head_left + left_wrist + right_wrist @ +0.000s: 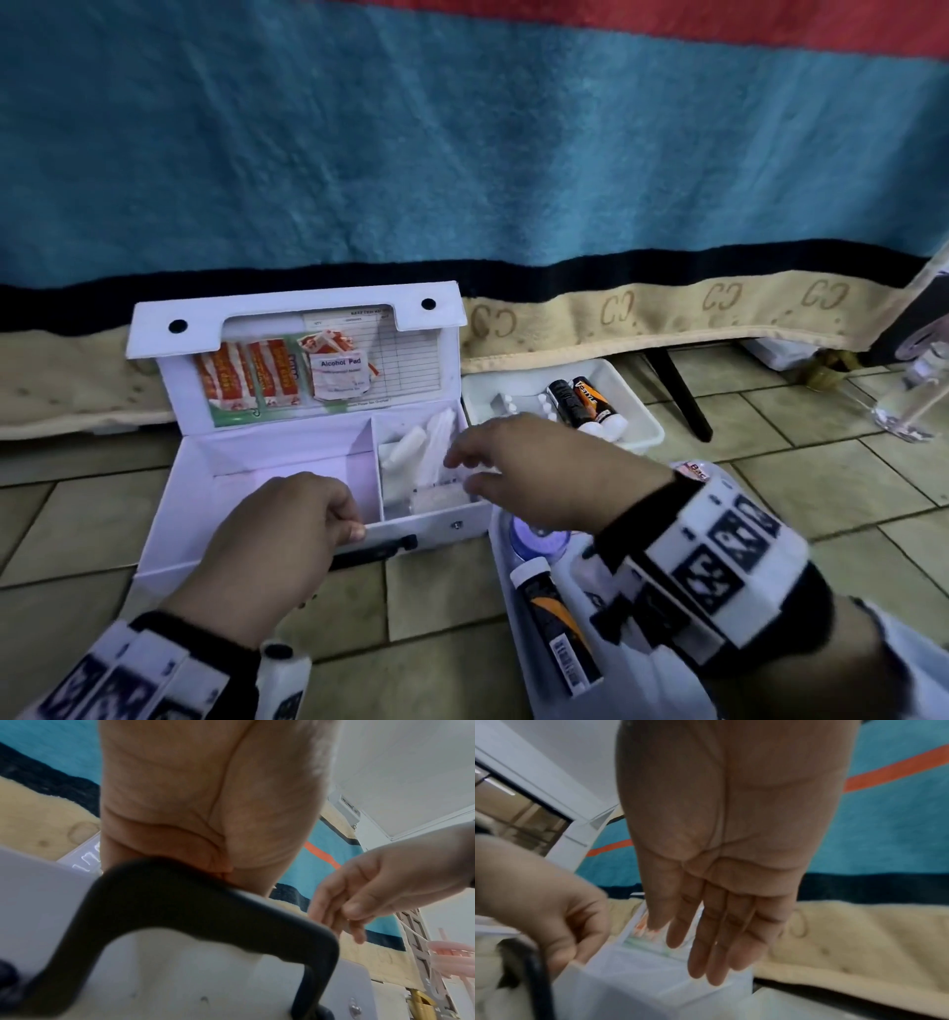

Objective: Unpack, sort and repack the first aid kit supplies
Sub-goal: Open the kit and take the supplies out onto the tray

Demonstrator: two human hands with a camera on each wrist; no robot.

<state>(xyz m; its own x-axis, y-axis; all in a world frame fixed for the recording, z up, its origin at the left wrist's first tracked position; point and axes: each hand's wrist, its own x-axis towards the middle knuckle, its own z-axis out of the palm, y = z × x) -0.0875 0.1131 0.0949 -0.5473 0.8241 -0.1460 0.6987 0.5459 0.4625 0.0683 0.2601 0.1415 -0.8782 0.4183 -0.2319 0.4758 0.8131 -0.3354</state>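
Seemingly the job sits somewhere in its middle. The first aid box lies open on the tiled floor, its lid propped upright with orange sachets and an alcohol pad tucked behind its clear pocket. Inside the box, the left compartment looks bare, while the right compartment holds white rolls and a clear packet. Other supplies are out of the box — two black-and-orange tubes and small white pieces in a white tray behind and to its right, and another tube in a second tray just in front of its right corner. Whether this is unpacking or repacking I cannot tell.

The left hand grips the box's front wall, fingers curled over the rim above the black handle. The right hand hovers over the right compartment, fingers straight, slightly apart, holding nothing.
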